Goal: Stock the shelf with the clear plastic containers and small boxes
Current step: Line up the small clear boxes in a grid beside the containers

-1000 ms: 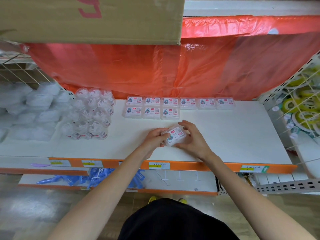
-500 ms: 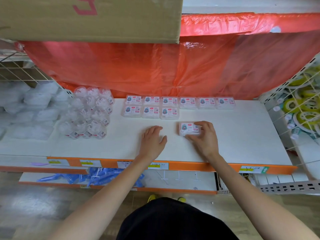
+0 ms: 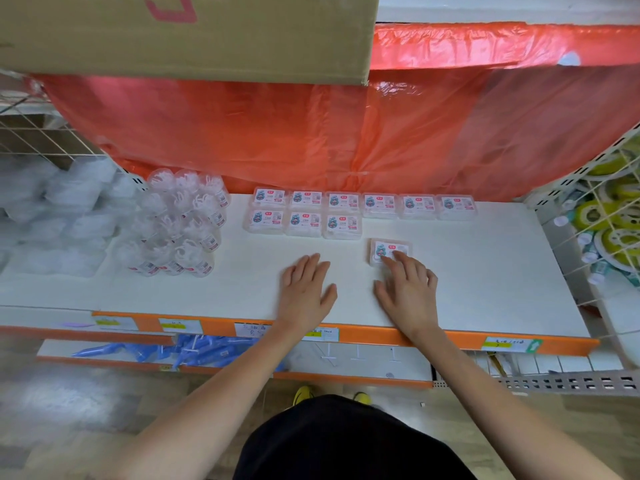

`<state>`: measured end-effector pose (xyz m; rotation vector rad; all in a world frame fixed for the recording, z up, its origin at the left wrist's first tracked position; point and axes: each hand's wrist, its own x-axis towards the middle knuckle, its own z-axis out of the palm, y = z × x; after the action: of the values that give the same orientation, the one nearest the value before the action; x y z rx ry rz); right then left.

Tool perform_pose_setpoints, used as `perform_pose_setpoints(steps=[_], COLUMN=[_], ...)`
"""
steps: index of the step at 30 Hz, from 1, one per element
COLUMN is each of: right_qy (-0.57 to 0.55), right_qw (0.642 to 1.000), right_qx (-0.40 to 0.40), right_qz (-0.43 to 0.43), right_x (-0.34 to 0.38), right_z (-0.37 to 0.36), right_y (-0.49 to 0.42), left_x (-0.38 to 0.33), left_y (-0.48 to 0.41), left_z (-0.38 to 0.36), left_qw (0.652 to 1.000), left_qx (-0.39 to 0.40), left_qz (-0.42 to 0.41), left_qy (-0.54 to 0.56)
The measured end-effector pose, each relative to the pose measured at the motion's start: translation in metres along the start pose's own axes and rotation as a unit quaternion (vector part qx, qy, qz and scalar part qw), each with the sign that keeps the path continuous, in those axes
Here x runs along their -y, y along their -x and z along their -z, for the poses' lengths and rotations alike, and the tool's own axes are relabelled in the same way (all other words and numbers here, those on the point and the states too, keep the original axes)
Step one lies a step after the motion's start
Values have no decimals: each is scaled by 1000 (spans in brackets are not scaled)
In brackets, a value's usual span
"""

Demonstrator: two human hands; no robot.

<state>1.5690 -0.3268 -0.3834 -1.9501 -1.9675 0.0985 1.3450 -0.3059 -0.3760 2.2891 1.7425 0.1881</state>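
No text legible, red marker stroke on brown cardboard box (image 3: 187,39) cropped, printed labels on small clear plastic boxes (image 3: 342,224) blurred, white-and-yellow paper price tags (image 3: 180,325) unreadable

- A white shelf (image 3: 485,278) with an orange front edge (image 3: 460,339) spans the view; paper price labels (image 3: 509,344) sit along that edge
- A red plastic sheet (image 3: 311,133) hangs behind the shelf as a backdrop
- A brown cardboard box (image 3: 173,36) overhangs at top left
- A white wire grid (image 3: 31,136) stands at left, another wire rack (image 3: 602,216) at right
- A lower shelf (image 3: 363,362) shows beneath, above a pale wood-toned floor (image 3: 69,427)

Head camera, looking down, near shelf (image 3: 485,271).
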Motion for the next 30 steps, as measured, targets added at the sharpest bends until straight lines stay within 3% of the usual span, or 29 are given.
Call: perform_pose_setpoints(steps=[9,30], right_qy=[21,-20], right_qw=[998,999], right_qx=[61,50], right_qz=[-12,2], right_x=[7,8], right_z=[-7,-15], right_y=[-37,-42], left_x=[0,0], left_y=[-1,-2], left_z=[-2,-3], left_qw=[1000,999], left_qx=[-9,-18], left_qz=[-1,-3], left_qy=[-13,-33])
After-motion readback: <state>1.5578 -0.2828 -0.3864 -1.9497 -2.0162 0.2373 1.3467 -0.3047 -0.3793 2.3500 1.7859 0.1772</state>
